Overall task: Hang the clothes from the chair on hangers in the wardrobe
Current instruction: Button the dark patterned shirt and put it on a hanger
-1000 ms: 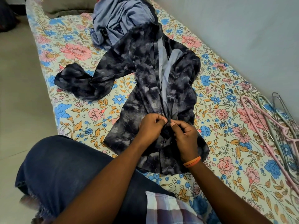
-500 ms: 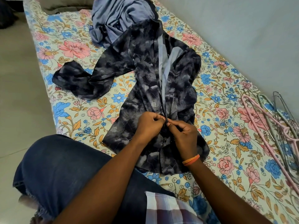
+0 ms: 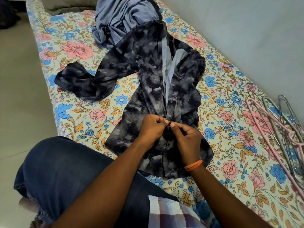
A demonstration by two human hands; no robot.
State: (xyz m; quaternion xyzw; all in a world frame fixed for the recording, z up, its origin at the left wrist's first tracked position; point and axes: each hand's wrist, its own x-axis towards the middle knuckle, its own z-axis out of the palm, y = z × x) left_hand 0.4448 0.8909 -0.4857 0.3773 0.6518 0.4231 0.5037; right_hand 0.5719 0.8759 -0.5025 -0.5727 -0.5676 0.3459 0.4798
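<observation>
Floral bedsheet (image 3: 79, 51) holds the dark patterned shirt (image 3: 156, 89) mid-bed; my left hand (image 3: 152, 129) and right hand (image 3: 187, 140) pinch its placket; I'd keep both edges aligned, buttoning before reaching right for hangers (image 3: 279, 129).

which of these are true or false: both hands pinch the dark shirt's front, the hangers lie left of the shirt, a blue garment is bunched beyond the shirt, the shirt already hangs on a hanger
1. Both the left hand and right hand pinch the dark shirt at its front. True.
2. The hangers lie left of the shirt. False: they lie to its right, near the wall.
3. A blue garment is bunched beyond the shirt. True.
4. The shirt hangs on a hanger. False: it lies flat on the floral bedsheet.
</observation>
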